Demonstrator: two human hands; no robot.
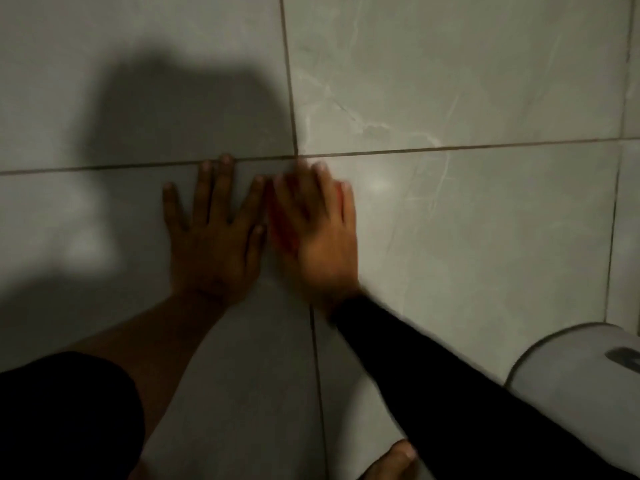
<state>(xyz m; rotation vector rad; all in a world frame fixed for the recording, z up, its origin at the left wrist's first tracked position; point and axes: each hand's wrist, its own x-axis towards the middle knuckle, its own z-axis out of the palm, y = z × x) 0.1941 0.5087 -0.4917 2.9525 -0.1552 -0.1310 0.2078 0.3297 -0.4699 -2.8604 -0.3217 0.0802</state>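
My left hand (213, 233) lies flat on the grey marbled tiles (450, 81), fingers spread and straight, holding nothing. Its forearm is bare. Right beside it, almost touching, my right hand (320, 237) presses on the tiles with its fingers fairly straight; it is blurred by motion. A red thing (280, 223) shows under the right hand's palm and along its left edge; I cannot tell what it is. A long black sleeve covers the right arm.
A white toilet cistern (568, 372) with a metal flush button (625, 356) sits at the lower right, close to my right sleeve. Dark grout lines (450, 148) cross just above the fingertips. A bare toe (398, 457) shows at the bottom edge. Shadow darkens the left tiles.
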